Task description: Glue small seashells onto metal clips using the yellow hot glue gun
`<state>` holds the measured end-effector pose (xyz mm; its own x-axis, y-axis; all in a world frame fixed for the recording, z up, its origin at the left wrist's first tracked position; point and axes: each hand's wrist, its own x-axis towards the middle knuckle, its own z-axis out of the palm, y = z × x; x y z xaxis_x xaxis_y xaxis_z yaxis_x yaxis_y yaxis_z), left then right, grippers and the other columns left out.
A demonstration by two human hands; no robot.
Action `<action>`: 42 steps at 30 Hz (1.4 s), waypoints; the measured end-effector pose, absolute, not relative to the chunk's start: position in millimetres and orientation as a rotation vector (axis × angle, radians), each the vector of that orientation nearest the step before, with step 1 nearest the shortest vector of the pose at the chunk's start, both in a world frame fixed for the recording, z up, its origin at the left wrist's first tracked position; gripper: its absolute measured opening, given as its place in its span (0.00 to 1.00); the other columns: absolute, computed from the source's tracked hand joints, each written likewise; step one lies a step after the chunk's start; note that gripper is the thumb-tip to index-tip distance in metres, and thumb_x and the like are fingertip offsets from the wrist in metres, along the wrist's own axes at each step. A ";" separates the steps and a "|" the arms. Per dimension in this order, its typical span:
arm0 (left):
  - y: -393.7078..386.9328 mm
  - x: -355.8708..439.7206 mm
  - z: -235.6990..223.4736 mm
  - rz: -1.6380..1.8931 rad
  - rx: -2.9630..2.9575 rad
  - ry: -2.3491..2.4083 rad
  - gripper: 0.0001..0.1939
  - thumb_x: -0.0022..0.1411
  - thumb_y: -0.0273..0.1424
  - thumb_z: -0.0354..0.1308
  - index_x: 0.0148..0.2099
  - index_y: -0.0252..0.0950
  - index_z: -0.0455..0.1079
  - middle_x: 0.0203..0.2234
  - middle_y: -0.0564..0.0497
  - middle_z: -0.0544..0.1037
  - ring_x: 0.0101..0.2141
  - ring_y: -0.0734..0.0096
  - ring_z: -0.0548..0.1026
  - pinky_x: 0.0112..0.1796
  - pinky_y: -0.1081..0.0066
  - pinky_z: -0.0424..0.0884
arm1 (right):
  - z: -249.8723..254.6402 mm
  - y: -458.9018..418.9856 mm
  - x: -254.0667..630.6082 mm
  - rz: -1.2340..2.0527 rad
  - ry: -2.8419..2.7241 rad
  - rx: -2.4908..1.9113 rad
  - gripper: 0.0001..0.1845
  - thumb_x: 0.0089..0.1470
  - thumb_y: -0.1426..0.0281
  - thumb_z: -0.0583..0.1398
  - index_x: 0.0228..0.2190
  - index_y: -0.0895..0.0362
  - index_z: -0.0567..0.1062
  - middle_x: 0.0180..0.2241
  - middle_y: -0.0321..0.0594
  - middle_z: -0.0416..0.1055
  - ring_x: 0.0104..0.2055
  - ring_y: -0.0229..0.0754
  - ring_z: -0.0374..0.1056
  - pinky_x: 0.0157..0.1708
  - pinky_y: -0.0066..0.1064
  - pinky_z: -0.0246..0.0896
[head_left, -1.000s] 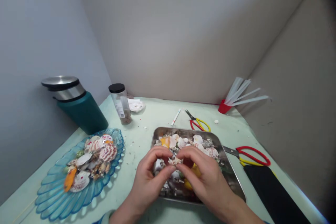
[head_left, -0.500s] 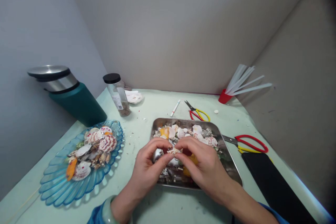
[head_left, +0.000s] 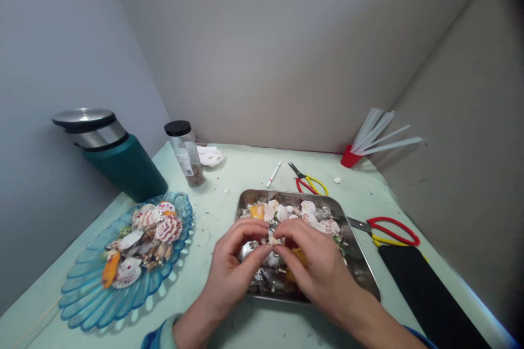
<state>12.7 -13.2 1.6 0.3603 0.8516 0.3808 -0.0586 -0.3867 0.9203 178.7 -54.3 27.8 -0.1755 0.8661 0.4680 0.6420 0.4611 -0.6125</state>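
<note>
The small shell piece (head_left: pixel 273 240) was between the fingertips of both hands, above the near-middle part of a metal tray (head_left: pixel 362 270), and less of it showed than a second earlier, when it stood out broader and paler. Whether it had been turned or just covered by the fingers could not be told. The left hand (head_left: pixel 235 262) pinched it from one side and the right hand (head_left: pixel 317 262) from the other, thumbs and forefingers curved inward and nearly meeting; the work seemed to be fine handling, with the piece not yet set down. Mixed shells (head_left: pixel 309 208) filled much of the tray. The pale green tabletop (head_left: pixel 221 218) was dotted with specks. To the left lay a blue scalloped plate (head_left: pixel 79 289) heaped with more shells, a teal bottle (head_left: pixel 126 169) and a black-lidded jar (head_left: pixel 185 150) behind it. Beyond the tray were a white pen (head_left: pixel 274 174) and small scissors (head_left: pixel 303 176); to the right, larger scissors (head_left: pixel 371 231), a black flat object (head_left: pixel 426 289) and a red cup (head_left: pixel 350 157) of translucent sticks (head_left: pixel 374 133). Plain grey walls (head_left: pixel 266 65) enclosed the table.
</note>
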 end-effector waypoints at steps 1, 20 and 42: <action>-13.0 12.5 1.2 1.187 1.659 0.715 0.06 0.59 0.25 0.59 0.40 0.38 0.72 0.40 0.48 0.75 0.45 0.66 0.72 0.48 0.66 0.67 | 27.7 -54.3 178.9 0.364 -1.908 -1.254 0.06 0.57 0.78 0.56 0.34 0.56 0.68 0.32 0.37 0.69 0.34 0.40 0.64 0.35 0.31 0.57; -11.8 11.8 1.3 1.140 1.636 0.730 0.04 0.58 0.26 0.59 0.37 0.38 0.73 0.38 0.47 0.77 0.42 0.64 0.75 0.45 0.66 0.69 | 29.1 -57.0 177.7 0.381 -1.876 -1.276 0.05 0.57 0.76 0.56 0.36 0.56 0.70 0.32 0.38 0.70 0.34 0.41 0.66 0.34 0.31 0.59; -12.8 14.8 0.8 1.016 1.290 0.883 0.13 0.57 0.38 0.60 0.40 0.35 0.68 0.24 0.52 0.75 0.26 0.70 0.75 0.28 0.73 0.71 | 52.0 -57.3 210.0 0.174 -2.272 -1.837 0.06 0.51 0.67 0.63 0.26 0.56 0.73 0.26 0.38 0.75 0.28 0.44 0.70 0.27 0.30 0.56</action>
<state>14.8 -12.8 0.8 0.3276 0.9442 0.0328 -0.0988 -0.0003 0.9951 210.0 -57.3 52.0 -0.1984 0.9758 0.0915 0.9505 0.2143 -0.2249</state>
